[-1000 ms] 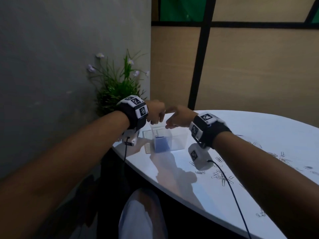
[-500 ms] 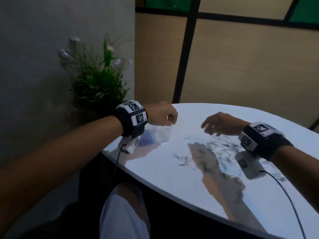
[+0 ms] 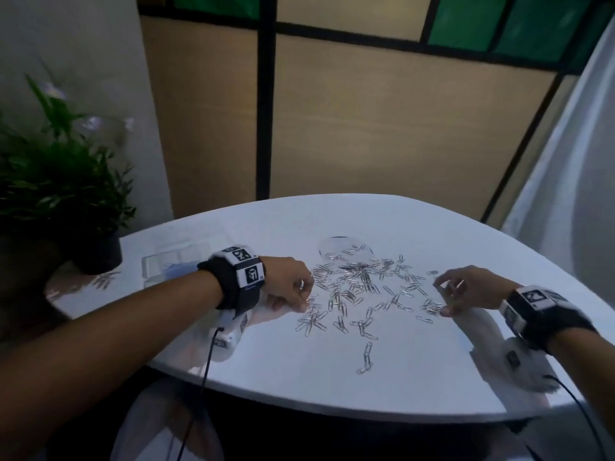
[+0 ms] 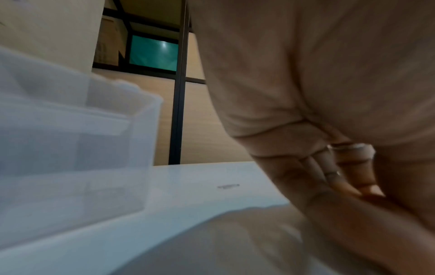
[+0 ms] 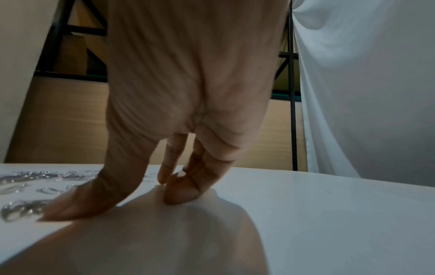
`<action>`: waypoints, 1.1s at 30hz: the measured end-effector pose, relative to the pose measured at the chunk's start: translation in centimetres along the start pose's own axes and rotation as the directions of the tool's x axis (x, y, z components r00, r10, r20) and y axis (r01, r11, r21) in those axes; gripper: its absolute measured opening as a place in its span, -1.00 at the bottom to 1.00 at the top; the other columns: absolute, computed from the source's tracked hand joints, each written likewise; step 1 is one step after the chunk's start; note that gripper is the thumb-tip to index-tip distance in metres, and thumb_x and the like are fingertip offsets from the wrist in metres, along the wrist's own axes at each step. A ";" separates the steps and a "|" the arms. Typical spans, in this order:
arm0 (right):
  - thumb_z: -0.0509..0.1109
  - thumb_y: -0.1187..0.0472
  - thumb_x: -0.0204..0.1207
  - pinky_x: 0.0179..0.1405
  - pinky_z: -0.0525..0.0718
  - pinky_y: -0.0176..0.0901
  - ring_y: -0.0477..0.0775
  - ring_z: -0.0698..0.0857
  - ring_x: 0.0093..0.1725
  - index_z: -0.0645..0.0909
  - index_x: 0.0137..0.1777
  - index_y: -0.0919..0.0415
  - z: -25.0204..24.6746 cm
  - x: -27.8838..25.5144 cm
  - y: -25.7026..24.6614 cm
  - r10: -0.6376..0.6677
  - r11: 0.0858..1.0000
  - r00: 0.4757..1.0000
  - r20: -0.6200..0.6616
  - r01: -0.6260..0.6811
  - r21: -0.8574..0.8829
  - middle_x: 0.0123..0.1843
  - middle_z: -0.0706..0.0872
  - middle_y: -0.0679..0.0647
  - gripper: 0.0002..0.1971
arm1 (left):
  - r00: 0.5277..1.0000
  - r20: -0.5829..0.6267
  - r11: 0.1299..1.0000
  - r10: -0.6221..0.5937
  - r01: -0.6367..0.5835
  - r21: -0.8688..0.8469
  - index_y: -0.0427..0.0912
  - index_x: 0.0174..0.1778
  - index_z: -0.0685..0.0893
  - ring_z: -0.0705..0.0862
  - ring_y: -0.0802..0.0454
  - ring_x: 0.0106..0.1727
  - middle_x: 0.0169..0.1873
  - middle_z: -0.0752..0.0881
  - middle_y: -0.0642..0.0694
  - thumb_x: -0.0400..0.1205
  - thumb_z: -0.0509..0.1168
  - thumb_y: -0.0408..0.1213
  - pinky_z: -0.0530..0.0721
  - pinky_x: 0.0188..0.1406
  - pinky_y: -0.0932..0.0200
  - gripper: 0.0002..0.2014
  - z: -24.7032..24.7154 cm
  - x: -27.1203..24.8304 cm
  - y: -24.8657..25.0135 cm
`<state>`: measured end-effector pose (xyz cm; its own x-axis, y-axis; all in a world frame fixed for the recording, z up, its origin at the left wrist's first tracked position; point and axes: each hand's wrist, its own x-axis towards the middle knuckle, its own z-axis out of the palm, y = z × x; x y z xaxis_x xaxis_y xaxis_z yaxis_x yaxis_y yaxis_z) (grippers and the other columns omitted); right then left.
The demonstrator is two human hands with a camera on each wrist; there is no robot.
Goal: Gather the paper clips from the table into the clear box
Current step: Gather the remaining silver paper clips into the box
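Note:
Several silver paper clips lie scattered across the middle of the white table. At the pile's left edge my left hand has its fingers curled, tips down among the clips; the left wrist view shows those curled fingers with a ring, and no clip is visible in them. My right hand is at the pile's right edge, arched, with its fingertips on the table beside a small cluster of clips. The clear box stands behind my left wrist, with something blue inside.
A potted plant stands at the table's left end, close to the box. A round clear disc lies beyond the pile. A white curtain hangs at the right. The table's near edge curves just below my wrists.
Both hands left the box and moved right to the clip pile. The left hand let go of the box; the right came down onto the table. My view swung right.

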<state>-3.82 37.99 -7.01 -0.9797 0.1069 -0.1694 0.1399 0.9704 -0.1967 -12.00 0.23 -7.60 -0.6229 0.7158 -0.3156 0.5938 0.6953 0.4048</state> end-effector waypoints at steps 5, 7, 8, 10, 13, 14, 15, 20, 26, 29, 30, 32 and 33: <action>0.70 0.17 0.17 0.12 0.62 -0.26 -0.09 0.74 -0.10 0.75 0.04 0.01 -0.3 1.6 -2.6 -0.124 0.992 0.992 0.038 0.123 0.033 -0.22 0.76 -0.15 -0.59 | 0.964 -0.265 0.995 0.026 0.000 0.098 -0.10 -0.21 0.61 0.54 0.26 -0.41 -0.42 0.60 0.13 0.55 0.43 -0.10 0.44 -0.37 0.26 -0.82 0.5 3.0 1.2; 0.65 0.22 0.22 0.07 0.63 -0.29 -0.08 0.76 -0.12 0.77 -0.01 0.05 0.2 2.2 -3.5 -0.154 0.987 0.988 0.001 0.154 0.051 -0.24 0.79 -0.11 -0.69 | 0.935 -0.354 0.996 -0.010 0.042 0.084 -0.01 -0.19 0.55 0.59 0.10 -0.22 -0.30 0.59 0.13 0.54 0.41 -0.03 0.51 -0.28 0.19 -0.80 0.7 3.9 1.5; 0.64 0.22 0.24 0.01 0.63 -0.33 -0.07 0.76 -0.14 0.77 -0.05 0.04 0.4 2.6 -3.9 -0.164 0.984 0.986 -0.037 0.166 0.061 -0.25 0.78 -0.10 -0.73 | 0.930 -0.367 0.995 -0.014 0.050 0.089 0.03 -0.12 0.55 0.62 0.02 -0.10 -0.19 0.60 0.09 0.55 0.39 0.04 0.59 -0.16 0.10 -0.79 0.5 4.4 1.7; 0.60 0.17 0.32 -0.08 0.59 -0.34 -0.03 0.72 -0.15 0.74 -0.07 0.01 0.4 3.4 -4.8 -0.148 0.983 0.980 -0.134 0.161 0.088 -0.21 0.74 -0.07 -0.81 | 0.936 -0.351 0.987 -0.005 0.061 0.149 0.06 0.15 0.54 0.57 -0.06 0.17 0.11 0.57 -0.03 0.57 0.30 0.18 0.60 0.13 -0.06 -0.65 0.3 4.9 2.2; 0.44 0.03 0.48 0.20 0.59 -0.12 0.17 0.68 0.12 0.61 0.30 0.11 1.1 5.3 -5.4 -0.066 0.998 0.987 -0.146 0.068 0.004 0.14 0.67 0.13 -0.60 | 0.957 -0.290 0.964 0.008 0.069 0.255 0.15 0.54 0.32 0.35 -0.12 0.46 0.48 0.36 -0.08 0.55 0.15 0.37 0.44 0.41 -0.20 -0.32 1.0 5.0 3.3; 0.39 0.00 0.51 0.32 0.56 -0.05 0.22 0.65 0.25 0.53 0.40 0.14 1.5 5.8 -5.7 -0.062 0.997 0.992 -0.106 0.056 -0.059 0.27 0.64 0.20 -0.52 | 0.967 -0.255 0.954 0.012 0.065 0.291 0.19 0.59 0.25 0.31 -0.13 0.50 0.53 0.31 -0.06 0.52 0.12 0.42 0.40 0.45 -0.22 -0.27 1.6 5.3 3.5; 0.34 -0.01 0.55 0.41 0.51 0.03 0.23 0.60 0.34 0.48 0.43 0.17 2.0 6.5 -5.8 -0.077 0.992 0.995 -0.057 0.071 -0.100 0.35 0.60 0.23 -0.51 | 0.975 -0.223 0.940 0.017 0.061 0.337 0.21 0.60 0.22 0.30 -0.14 0.52 0.55 0.29 -0.05 0.50 0.10 0.45 0.40 0.45 -0.24 -0.24 2.1 5.4 3.6; 0.16 0.23 0.65 0.32 0.51 0.08 0.19 0.60 0.20 0.57 0.28 0.19 3.2 5.9 -8.5 -0.290 0.957 0.955 0.059 0.291 -0.009 0.21 0.62 0.06 -0.73 | 0.967 -0.256 0.930 0.016 0.079 0.358 0.16 0.43 0.44 0.41 -0.08 0.41 0.41 0.45 -0.02 0.61 0.18 0.25 0.51 0.32 -0.14 -0.50 1.8 5.7 3.6; 0.42 0.01 0.51 0.34 0.56 -0.03 0.07 0.60 0.29 0.54 0.39 -0.03 0.4 3.1 -8.2 -0.274 0.962 0.962 0.006 0.273 0.024 0.34 0.60 0.00 -0.56 | 0.929 -0.368 0.934 0.037 0.098 0.343 0.13 0.27 0.56 0.51 -0.04 0.33 0.27 0.56 -0.02 0.68 0.22 0.01 0.55 0.08 0.01 -0.74 2.0 5.5 3.6; 0.64 -0.08 0.22 0.27 0.60 -0.11 0.00 0.65 0.16 0.45 0.44 -0.12 -1.5 1.9 -5.3 -0.140 0.988 0.979 0.146 0.149 -0.050 0.27 0.57 -0.05 -0.24 | 0.934 -0.357 0.940 0.033 0.093 0.330 0.09 0.26 0.56 0.51 -0.06 0.33 0.25 0.55 -0.05 0.69 0.18 -0.01 0.55 0.08 -0.01 -0.74 1.8 5.5 3.7; 0.68 -0.10 0.11 0.25 0.63 -0.11 0.01 0.69 0.09 0.44 0.43 -0.15 -1.6 1.7 -4.3 -0.096 0.991 0.976 0.194 0.112 -0.074 0.23 0.60 -0.07 -0.16 | 0.934 -0.356 0.942 0.028 0.095 0.323 0.07 0.27 0.56 0.50 -0.07 0.34 0.25 0.55 -0.06 0.70 0.15 -0.02 0.55 0.10 -0.02 -0.74 1.8 5.4 3.7; 0.74 -0.17 -0.14 0.21 0.70 -0.10 0.07 0.78 -0.01 0.46 0.34 -0.21 -1.0 1.5 -2.8 -0.014 0.999 0.973 0.231 0.021 -0.028 0.10 0.64 -0.12 -0.05 | 0.930 -0.368 0.944 0.019 0.105 0.314 0.04 0.28 0.56 0.49 -0.07 0.35 0.27 0.54 -0.07 0.71 0.12 -0.05 0.55 0.13 -0.02 -0.73 1.8 5.2 3.8; 0.74 -0.17 -0.19 0.19 0.71 -0.13 0.07 0.79 -0.05 0.48 0.28 -0.20 -0.5 1.3 -2.6 0.003 1.000 0.976 0.219 -0.001 -0.009 0.04 0.66 -0.12 -0.07 | 0.927 -0.375 0.945 0.020 0.105 0.310 0.03 0.28 0.56 0.49 -0.07 0.34 0.27 0.53 -0.07 0.71 0.12 -0.06 0.55 0.12 -0.01 -0.73 1.8 5.1 3.9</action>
<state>-5.52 35.74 -6.21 -0.9243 0.0599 -0.3770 0.1395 0.9723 -0.1874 -11.94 6.73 -9.23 -0.7564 0.6530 0.0374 0.6536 0.7523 0.0831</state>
